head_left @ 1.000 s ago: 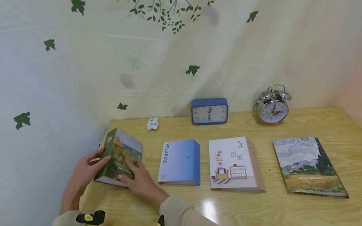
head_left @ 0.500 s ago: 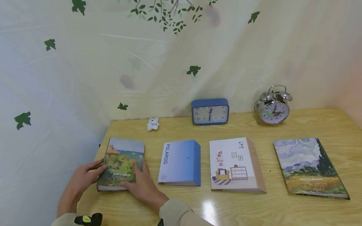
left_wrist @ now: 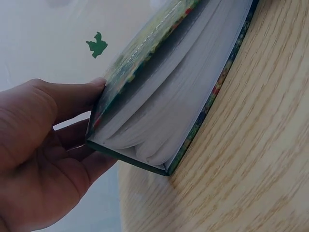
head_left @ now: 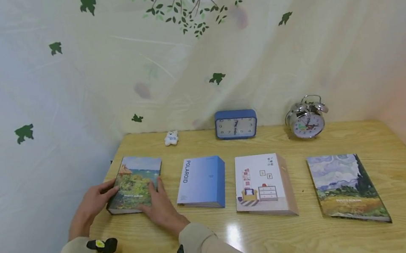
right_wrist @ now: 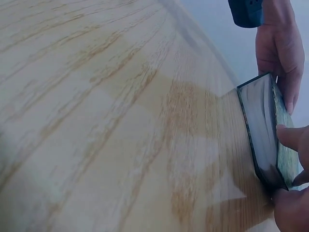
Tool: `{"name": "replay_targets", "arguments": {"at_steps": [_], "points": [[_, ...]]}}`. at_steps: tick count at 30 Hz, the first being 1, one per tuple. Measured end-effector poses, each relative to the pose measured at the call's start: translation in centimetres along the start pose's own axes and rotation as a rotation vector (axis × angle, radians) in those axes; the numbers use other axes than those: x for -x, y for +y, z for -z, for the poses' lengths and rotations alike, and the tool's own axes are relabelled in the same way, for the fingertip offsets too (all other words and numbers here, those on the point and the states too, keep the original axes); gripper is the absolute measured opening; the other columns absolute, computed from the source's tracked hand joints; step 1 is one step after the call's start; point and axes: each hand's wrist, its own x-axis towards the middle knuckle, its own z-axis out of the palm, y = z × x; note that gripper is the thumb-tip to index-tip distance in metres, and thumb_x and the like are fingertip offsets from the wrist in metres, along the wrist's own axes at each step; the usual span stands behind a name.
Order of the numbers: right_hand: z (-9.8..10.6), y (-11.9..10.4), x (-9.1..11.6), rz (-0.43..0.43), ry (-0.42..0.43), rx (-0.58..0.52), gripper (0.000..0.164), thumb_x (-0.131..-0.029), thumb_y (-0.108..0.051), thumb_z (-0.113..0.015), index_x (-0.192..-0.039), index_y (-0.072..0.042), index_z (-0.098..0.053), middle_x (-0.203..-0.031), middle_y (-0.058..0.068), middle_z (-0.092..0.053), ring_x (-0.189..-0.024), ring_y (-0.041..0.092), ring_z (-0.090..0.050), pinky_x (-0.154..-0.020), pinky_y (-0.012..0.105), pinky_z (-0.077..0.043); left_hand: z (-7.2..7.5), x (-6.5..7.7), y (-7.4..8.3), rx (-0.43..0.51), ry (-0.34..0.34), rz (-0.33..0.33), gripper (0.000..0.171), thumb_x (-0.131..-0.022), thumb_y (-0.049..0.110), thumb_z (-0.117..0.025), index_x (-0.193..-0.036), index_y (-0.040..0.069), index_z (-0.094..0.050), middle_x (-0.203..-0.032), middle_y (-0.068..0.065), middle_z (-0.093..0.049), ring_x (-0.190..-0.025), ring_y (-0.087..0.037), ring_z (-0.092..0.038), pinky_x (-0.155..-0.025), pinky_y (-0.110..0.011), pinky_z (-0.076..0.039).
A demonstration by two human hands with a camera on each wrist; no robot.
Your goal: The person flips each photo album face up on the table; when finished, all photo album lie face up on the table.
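Observation:
A photo album with a painted seaside-garden cover lies on the table at the far left in the head view. My left hand grips its spine side, thumb at the cover's edge and fingers along the spine; the left wrist view shows this hand beside the album's page edges. On the right side, my right hand holds the album, with thumb and fingers on the cover and part of the hand by the side edge. The right wrist view shows both hands around the album.
To the right lie a blue POLAROID album, a white album with a furniture drawing and a landscape-covered album. Behind them stand a small white bear figure, a blue clock and a silver twin-bell alarm clock.
The photo album, tilted up in both hands a second ago, has come down flat on the table. Since then it has shifted slightly, with both hands staying at its sides.

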Motion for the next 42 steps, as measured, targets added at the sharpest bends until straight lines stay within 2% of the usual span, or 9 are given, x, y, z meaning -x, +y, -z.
{"name": "replay_targets", "arguments": {"at_steps": [5,11,17,24,29,35,37,39,42], "points": [[0.3,0.0,-0.1,0.001,-0.037,0.044,0.076,-0.093,-0.04,-0.06,-0.153,-0.014,-0.022,-0.162,0.007,0.0,-0.145,0.022,-0.023,-0.109,0.036,-0.039,-0.1,-0.2,-0.2,0.012,0.019,0.012,0.061,-0.103,0.035,-0.042,-0.149,-0.002,-0.026,-0.149,-0.033,-0.025,-0.135,-0.053,-0.022,-0.104,-0.064,-0.031],[0.7,0.0,0.0,0.015,-0.069,0.08,0.072,-0.094,-0.038,-0.058,-0.153,-0.018,-0.023,-0.162,0.007,-0.006,-0.145,0.022,-0.024,-0.11,0.038,-0.038,0.0,-0.4,-0.5,-0.021,0.05,0.049,0.064,-0.103,0.039,-0.037,-0.149,-0.004,-0.025,-0.148,-0.036,-0.024,-0.135,-0.054,-0.022,-0.105,-0.064,-0.028],[1.3,0.0,0.3,0.028,-0.072,0.024,0.069,-0.095,-0.036,-0.058,-0.153,-0.019,-0.024,-0.162,0.005,-0.009,-0.146,0.022,-0.023,-0.112,0.04,-0.036,0.1,-0.6,-0.7,-0.065,0.074,0.068,0.068,-0.103,0.044,-0.033,-0.147,-0.007,-0.025,-0.147,-0.038,-0.025,-0.133,-0.055,-0.024,-0.103,-0.065,-0.029],[3.1,-0.3,0.1,0.039,-0.059,-0.075,0.065,-0.097,-0.034,-0.056,-0.153,-0.02,-0.026,-0.161,0.005,-0.012,-0.145,0.024,-0.026,-0.109,0.045,-0.038,0.0,-0.8,-0.7,-0.117,0.128,0.078,0.074,-0.102,0.05,-0.031,-0.145,-0.01,-0.029,-0.143,-0.038,-0.031,-0.129,-0.055,-0.031,-0.101,-0.064,-0.033],[4.6,0.0,-0.4,0.082,0.006,-0.069,0.064,-0.097,-0.034,-0.056,-0.152,-0.016,-0.027,-0.16,0.008,-0.014,-0.143,0.025,-0.03,-0.108,0.046,-0.039,-0.3,-0.8,-0.1,-0.142,0.241,0.064,0.068,-0.103,0.045,-0.032,-0.142,-0.011,-0.033,-0.14,-0.037,-0.036,-0.125,-0.054,-0.037,-0.098,-0.063,-0.037],[7.2,0.6,-0.6,0.113,0.07,-0.047,0.064,-0.098,-0.035,-0.054,-0.152,-0.015,-0.026,-0.16,0.01,-0.014,-0.143,0.029,-0.029,-0.109,0.049,-0.037,-0.9,-1.1,1.7,-0.135,0.528,0.005,0.052,-0.102,0.033,-0.043,-0.134,-0.008,-0.047,-0.134,-0.036,-0.042,-0.116,-0.052,-0.046,-0.094,-0.062,-0.041],[8.1,0.8,-0.6,0.119,0.095,-0.034,0.064,-0.097,-0.034,-0.055,-0.152,-0.014,-0.027,-0.16,0.011,-0.015,-0.143,0.03,-0.029,-0.109,0.05,-0.036,-1.2,-1.1,2.6,-0.12,0.588,-0.028,0.048,-0.102,0.03,-0.045,-0.133,-0.006,-0.05,-0.132,-0.034,-0.045,-0.115,-0.05,-0.047,-0.093,-0.062,-0.042],[9.2,1.1,-0.5,0.126,0.122,-0.021,0.064,-0.097,-0.032,-0.055,-0.152,-0.012,-0.027,-0.159,0.014,-0.015,-0.142,0.032,-0.03,-0.11,0.05,-0.036,-1.6,-1.0,3.5,-0.096,0.608,-0.066,0.046,-0.101,0.029,-0.047,-0.133,-0.005,-0.05,-0.131,-0.033,-0.046,-0.115,-0.049,-0.047,-0.095,-0.061,-0.042],[10.7,1.7,-0.2,0.119,0.167,-0.01,0.065,-0.097,-0.03,-0.056,-0.151,-0.011,-0.028,-0.159,0.014,-0.015,-0.141,0.034,-0.03,-0.11,0.051,-0.035,-2.4,-0.9,4.8,-0.047,0.581,-0.092,0.048,-0.101,0.032,-0.048,-0.135,-0.002,-0.05,-0.134,-0.03,-0.046,-0.118,-0.048,-0.048,-0.097,-0.059,-0.042]]}}
